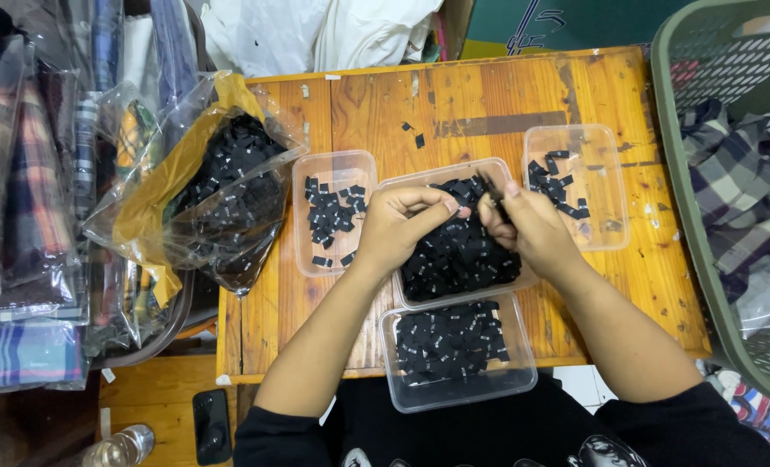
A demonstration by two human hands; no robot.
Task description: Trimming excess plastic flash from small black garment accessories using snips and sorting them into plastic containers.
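Head view: right hand (532, 227) pinching one small black label (494, 192) by its lower end, long axis running up-left, above the middle label-filled tub (402, 294) on the counter (488, 95), left hand (402, 220) curled shut just beside, fingertips nearly meeting.

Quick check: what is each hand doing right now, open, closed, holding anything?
Left hand: fingers curled closed over the middle tray; contents cannot be told.
Right hand: closed, pinching a small black tag.
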